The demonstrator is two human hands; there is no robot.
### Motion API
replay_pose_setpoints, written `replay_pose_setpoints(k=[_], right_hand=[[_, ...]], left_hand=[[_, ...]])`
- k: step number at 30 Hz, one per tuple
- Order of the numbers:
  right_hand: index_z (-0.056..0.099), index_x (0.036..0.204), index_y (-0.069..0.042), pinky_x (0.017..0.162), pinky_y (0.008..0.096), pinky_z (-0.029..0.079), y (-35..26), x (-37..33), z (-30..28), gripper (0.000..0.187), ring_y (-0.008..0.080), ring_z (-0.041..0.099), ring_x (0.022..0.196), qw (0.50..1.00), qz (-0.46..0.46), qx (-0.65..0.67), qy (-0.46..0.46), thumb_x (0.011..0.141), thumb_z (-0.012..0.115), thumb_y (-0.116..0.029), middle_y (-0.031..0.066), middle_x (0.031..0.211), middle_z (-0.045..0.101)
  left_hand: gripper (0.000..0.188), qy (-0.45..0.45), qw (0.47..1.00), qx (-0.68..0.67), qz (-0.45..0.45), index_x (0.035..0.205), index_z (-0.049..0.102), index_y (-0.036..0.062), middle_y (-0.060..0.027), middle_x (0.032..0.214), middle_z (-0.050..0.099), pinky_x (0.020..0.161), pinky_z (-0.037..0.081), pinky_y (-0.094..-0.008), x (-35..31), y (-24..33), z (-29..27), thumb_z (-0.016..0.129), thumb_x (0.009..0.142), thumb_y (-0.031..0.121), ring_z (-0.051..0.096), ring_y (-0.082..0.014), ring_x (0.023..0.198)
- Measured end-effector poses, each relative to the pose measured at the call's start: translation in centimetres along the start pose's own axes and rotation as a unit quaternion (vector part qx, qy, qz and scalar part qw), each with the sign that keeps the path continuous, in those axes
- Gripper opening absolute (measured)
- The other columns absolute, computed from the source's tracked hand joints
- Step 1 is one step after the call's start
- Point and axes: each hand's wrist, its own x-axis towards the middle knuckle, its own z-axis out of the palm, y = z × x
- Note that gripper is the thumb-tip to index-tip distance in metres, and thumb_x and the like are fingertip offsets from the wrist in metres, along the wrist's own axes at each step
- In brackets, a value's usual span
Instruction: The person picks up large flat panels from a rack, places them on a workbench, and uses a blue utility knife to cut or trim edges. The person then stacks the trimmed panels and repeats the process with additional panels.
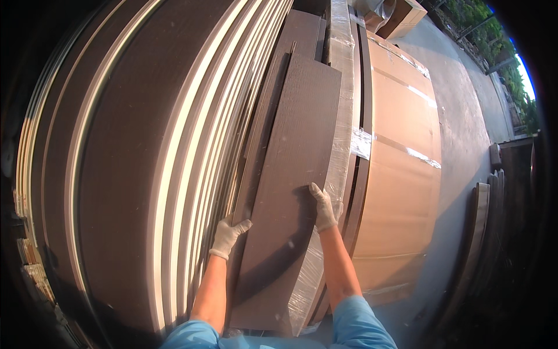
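Note:
My left hand [229,237], in a pale work glove, grips the left edge of a narrow dark brown board [264,128]. Its thumb lies across the face and the fingers are partly hidden. Beside that board, and slightly overlapping it, is a wider dark brown panel [302,122] with a slanted far end. My right hand [324,208], gloved too, is closed on the panel's right edge, thumb on top and the other fingers mostly hidden at the side. Clear plastic wrap [340,145] runs along that edge.
At the left, large brown panels with cream edges [174,145] stand packed together. To the right lies a long cardboard-wrapped pack [401,157] with shiny tape. Beyond it are a concrete floor [462,99], dark boards [474,232] and greenery [494,41].

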Motion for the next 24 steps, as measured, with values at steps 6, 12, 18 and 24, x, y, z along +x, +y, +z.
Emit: replay_pose_setpoints(k=[6, 12, 18, 24], right_hand=[[0.055, 0.127, 0.001, 0.086, 0.0319, 0.055, 3.7, 3.9, -1.9, 0.066, 0.0187, 0.065, 0.101, 0.999, 0.028, 0.018, 0.004, 0.083, 0.078, -0.042, 0.0108, 0.112, 0.065], [0.051, 0.134, -0.001, 0.097, 0.0324, 0.046, 5.6, 5.7, -2.5, 0.070, 0.0175, 0.058, 0.112, 0.999, 0.051, 0.007, 0.008, 0.084, 0.078, -0.041, 0.0091, 0.124, 0.061], [0.036, 0.147, 0.001, 0.112, 0.0345, 0.032, 7.7, 5.8, -3.6, 0.083, 0.0207, 0.043, 0.133, 0.999, 0.030, -0.030, 0.016, 0.088, 0.072, -0.046, 0.0124, 0.143, 0.048], [0.022, 0.153, 0.002, 0.118, 0.0366, 0.023, 16.0, -10.8, -4.4, 0.097, 0.0260, 0.031, 0.144, 0.988, 0.101, -0.118, 0.006, 0.090, 0.062, -0.059, 0.0175, 0.152, 0.036]], left_hand=[[0.075, -0.011, 1.000, -0.029, 0.007, 0.126, 0.058, -0.0071, -0.0158, 0.117, 0.068, 0.096, 0.049, -0.0323, 3.9, -4.8, -0.6, 0.085, 0.076, 0.042, 0.064, -0.0234, 0.111], [0.078, 0.008, 0.999, 0.020, -0.029, 0.125, 0.060, -0.0064, -0.0158, 0.117, 0.067, 0.098, 0.048, -0.0330, 5.5, -7.0, -1.2, 0.083, 0.075, 0.049, 0.063, -0.0244, 0.112], [0.076, -0.009, 0.999, 0.016, -0.035, 0.126, 0.060, -0.0046, -0.0127, 0.115, 0.068, 0.098, 0.047, -0.0320, 7.3, -7.6, -1.5, 0.082, 0.076, 0.049, 0.062, -0.0218, 0.109], [0.078, 0.017, 0.999, 0.011, -0.036, 0.132, 0.056, -0.0024, -0.0112, 0.126, 0.062, 0.107, 0.037, -0.0345, 4.0, -12.5, -2.7, 0.066, 0.087, 0.061, 0.055, -0.0208, 0.119]])
